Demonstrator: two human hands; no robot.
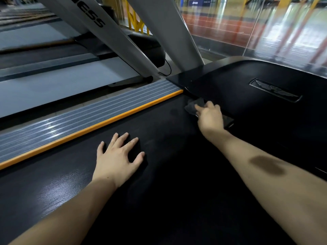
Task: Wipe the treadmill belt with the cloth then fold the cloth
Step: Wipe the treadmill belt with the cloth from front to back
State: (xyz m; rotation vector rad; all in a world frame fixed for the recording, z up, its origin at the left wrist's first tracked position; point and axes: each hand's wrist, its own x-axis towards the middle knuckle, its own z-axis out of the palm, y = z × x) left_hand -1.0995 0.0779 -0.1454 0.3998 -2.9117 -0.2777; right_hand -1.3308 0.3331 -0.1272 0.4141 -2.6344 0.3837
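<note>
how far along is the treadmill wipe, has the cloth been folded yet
Done: nothing can be confirmed; the belt shows no clear cleaned patch. In hand: the right hand presses the dark cloth at the belt's front edge by the motor cover, while the left hand rests flat. Left: remaining wiping and folding.

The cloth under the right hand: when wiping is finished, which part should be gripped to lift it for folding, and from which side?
Probably the free edge of the cloth that sticks out left of the right hand. It lies flat on the belt, against the black front cover, so come from the open belt side, where the left hand could pinch it.
</note>
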